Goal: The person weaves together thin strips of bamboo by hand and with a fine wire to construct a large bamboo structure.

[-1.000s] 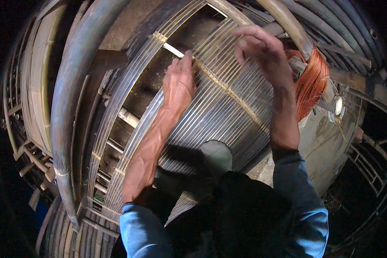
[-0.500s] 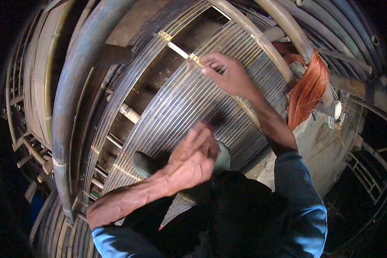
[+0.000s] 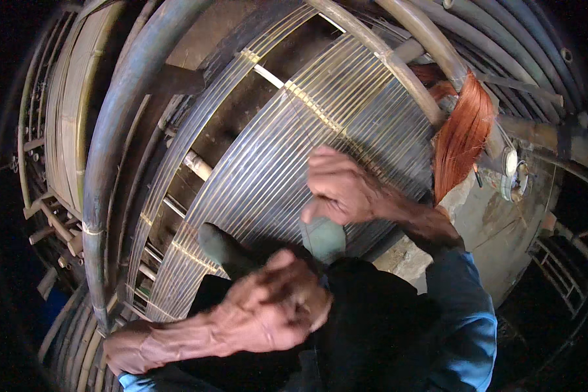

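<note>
Slatted panel (image 3: 255, 157): spread beyond the feet (image 3: 323, 236).
Left hand (image 3: 277, 304): above the lap (image 3: 379, 313), fingers bent (blurred; I cannot tell its grip).
Right hand (image 3: 340, 188): over the panel's near part, curled; contents hidden.
Bindings (image 3: 313, 108): apparently done from the panel's left edge inward.
Gap (image 3: 223, 124): along that edge, seemingly unfilled.
</note>
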A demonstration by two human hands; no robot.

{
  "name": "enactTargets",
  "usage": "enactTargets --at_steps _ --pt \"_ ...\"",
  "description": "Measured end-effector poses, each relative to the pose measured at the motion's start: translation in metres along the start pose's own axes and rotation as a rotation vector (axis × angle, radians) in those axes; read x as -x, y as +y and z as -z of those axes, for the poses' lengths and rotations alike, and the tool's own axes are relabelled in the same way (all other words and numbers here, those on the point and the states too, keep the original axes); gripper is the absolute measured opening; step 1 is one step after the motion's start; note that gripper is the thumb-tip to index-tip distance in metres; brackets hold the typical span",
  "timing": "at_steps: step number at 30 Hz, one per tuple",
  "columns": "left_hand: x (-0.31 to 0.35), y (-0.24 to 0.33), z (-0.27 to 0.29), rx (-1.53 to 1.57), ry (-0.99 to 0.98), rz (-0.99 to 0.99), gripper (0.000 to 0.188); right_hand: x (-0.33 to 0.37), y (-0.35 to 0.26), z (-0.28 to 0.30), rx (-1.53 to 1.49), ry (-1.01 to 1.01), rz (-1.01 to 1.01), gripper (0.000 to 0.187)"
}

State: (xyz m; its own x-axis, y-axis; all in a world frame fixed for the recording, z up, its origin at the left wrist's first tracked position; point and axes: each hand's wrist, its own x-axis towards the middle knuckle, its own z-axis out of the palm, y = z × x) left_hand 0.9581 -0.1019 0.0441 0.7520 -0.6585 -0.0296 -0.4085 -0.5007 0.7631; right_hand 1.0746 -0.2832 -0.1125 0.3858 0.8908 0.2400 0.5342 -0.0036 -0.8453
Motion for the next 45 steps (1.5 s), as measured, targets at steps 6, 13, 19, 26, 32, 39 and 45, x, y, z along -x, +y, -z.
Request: enactTargets --at_steps 6,13,19,26,32,39,45 --pt "0.011 -0.027 -0.019 -0.005 0.032 0.011 0.013 0.026 0.011 -0.021 -0.081 0.06 -0.059 0.049" --pt "0.091 -0.201 -0.005 -0.38 0.372 0.82 0.021 0.034 0.044 -0.017 0.404 -0.747 -0.259 0.041" --pt "0.154 -0.273 -0.022 -0.774 0.185 0.971 0.043 -0.074 0.088 -0.007 0.131 -0.102 -0.301 0.034" --pt "0.152 -0.273 -0.053 -0.819 0.326 0.685 0.042 -0.119 0.123 0.001 0.339 0.058 -0.295 0.032" --pt "0.152 -0.24 -0.07 -0.102 0.679 0.868 0.022 -0.131 0.181 0.009 0.561 0.181 -0.152 0.042" --pt "0.127 -0.239 -0.078 -0.277 0.425 0.986 0.037 -0.144 0.178 0.011 0.505 0.071 -0.205 0.035" --pt "0.135 -0.239 -0.079 -0.119 0.434 1.036 0.036 -0.137 0.183 0.025 0.551 0.159 -0.351 0.042"
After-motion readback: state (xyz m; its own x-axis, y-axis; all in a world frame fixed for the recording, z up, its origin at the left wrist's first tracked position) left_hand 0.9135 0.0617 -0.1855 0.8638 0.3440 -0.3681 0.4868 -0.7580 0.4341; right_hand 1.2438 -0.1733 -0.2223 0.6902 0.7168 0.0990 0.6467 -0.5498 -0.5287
